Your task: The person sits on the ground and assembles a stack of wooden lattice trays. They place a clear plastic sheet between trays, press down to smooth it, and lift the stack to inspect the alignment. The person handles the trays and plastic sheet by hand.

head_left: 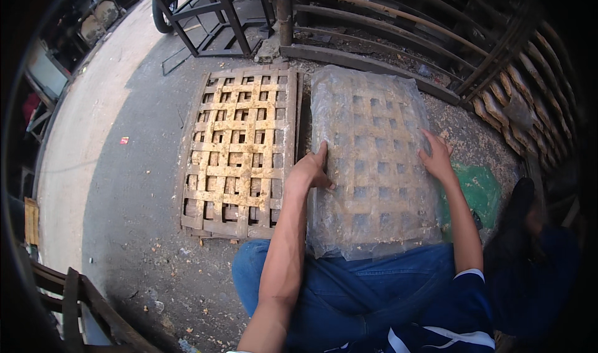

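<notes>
A cloudy plastic sheet [374,219] lies over a lattice rack in front of me, and the woven slats show through it. My left hand [306,170] is at the sheet's left edge, with thumb and forefinger apart and resting on the plastic. Across from it, my right hand [437,156] touches the right edge, its fingers spread. Neither hand visibly grips anything, though some fingertips at the outer sides are hidden. Just left of the sheet, an uncovered wooden lattice rack [238,142] lies flat on what look like other racks, its slats dusted with yellowish crumbs.
A slatted wooden frame [380,63] stands behind the racks. Green sheeting [471,194] with crumbs lies at the right, near another person's dark shoe [520,197]. Stacked flat pieces [523,104] lean at the far right. A dark metal frame [215,23] stands at the back left.
</notes>
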### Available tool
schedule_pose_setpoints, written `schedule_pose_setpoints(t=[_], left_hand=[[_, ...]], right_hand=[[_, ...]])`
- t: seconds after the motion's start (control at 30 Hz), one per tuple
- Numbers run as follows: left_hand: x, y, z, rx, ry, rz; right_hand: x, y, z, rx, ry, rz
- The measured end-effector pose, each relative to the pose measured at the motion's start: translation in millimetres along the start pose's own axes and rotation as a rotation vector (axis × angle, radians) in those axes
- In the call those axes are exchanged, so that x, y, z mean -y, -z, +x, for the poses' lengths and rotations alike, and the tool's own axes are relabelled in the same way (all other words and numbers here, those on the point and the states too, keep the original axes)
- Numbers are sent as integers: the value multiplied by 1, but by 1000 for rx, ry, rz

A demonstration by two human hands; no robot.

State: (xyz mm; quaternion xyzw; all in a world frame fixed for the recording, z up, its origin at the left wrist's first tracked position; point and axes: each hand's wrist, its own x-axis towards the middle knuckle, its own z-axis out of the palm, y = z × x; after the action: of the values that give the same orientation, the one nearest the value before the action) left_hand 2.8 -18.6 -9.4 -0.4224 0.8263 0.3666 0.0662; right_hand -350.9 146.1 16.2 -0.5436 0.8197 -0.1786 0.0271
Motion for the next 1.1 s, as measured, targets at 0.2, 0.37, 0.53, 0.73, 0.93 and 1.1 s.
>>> schedule_pose_setpoints(t=[0.2, 0.37, 0.53, 0.73, 0.93, 1.1], left_hand=[[-13, 11, -15, 10, -6, 7], [-9, 4, -39, -324, -133, 157], [-35, -6, -61, -438, -354, 34], [-34, -30, -40, -399, -293, 305], [-37, -16, -32, -619, -171, 302], [-34, -20, -31, -553, -100, 277]], right_hand=[[-14, 19, -84, -175, -104, 386], [59, 2, -120, -216, 39, 397], [36, -5, -100, -227, 83, 363], [33, -15, -91, -189, -46, 494], [44, 2, -93, -164, -35, 468], [39, 2, -94, -125, -29, 416]])
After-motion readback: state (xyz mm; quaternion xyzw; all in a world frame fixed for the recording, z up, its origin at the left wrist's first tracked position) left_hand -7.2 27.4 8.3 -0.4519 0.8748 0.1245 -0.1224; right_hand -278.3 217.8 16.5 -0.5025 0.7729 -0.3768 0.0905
